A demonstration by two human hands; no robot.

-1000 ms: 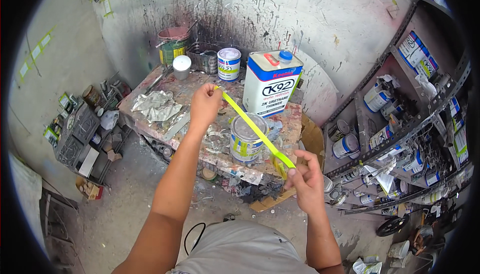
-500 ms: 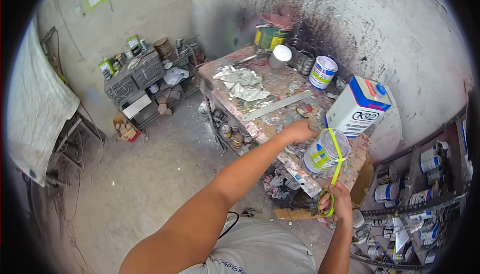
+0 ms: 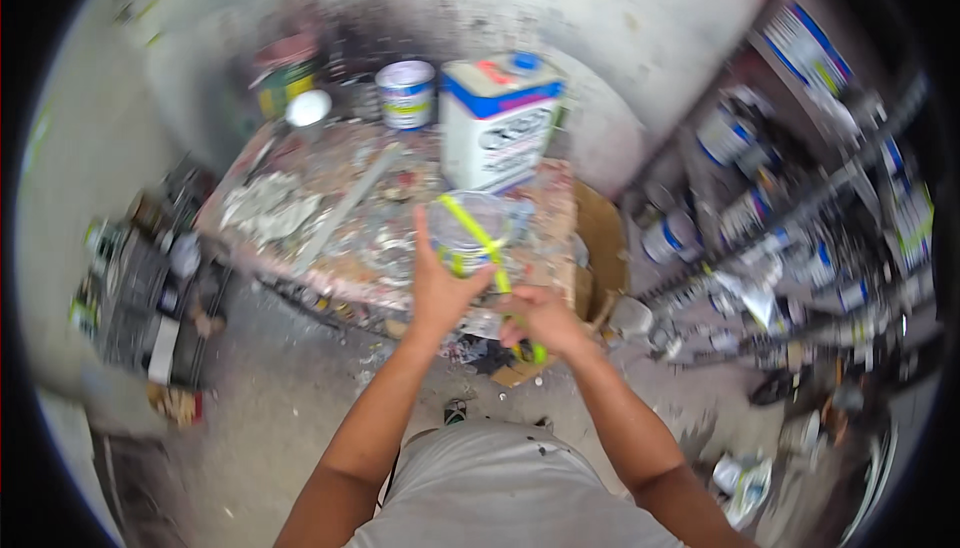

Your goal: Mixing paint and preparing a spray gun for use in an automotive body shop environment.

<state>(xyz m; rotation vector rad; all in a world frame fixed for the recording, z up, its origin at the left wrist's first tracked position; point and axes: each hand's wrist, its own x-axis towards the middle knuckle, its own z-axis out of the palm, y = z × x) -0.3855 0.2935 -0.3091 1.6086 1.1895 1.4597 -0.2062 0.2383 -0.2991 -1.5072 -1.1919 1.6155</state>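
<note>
Crumpled sheet [image 3: 268,206] near flat strip [image 3: 347,211]; tall rectangular can [image 3: 490,143]; bucket [image 3: 287,86] behind white-topped cup [image 3: 308,108].

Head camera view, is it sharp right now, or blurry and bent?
Head view: blurry, the rectangular metal can smeared, though the yellow-green tape stands out; head view: fisheye distortion bows the shelving at right, with black corners; head view: light looks soft, no hard shadows that I can make out.

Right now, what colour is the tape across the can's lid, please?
The tape is bright yellow-green, best seen in the head view.
</note>
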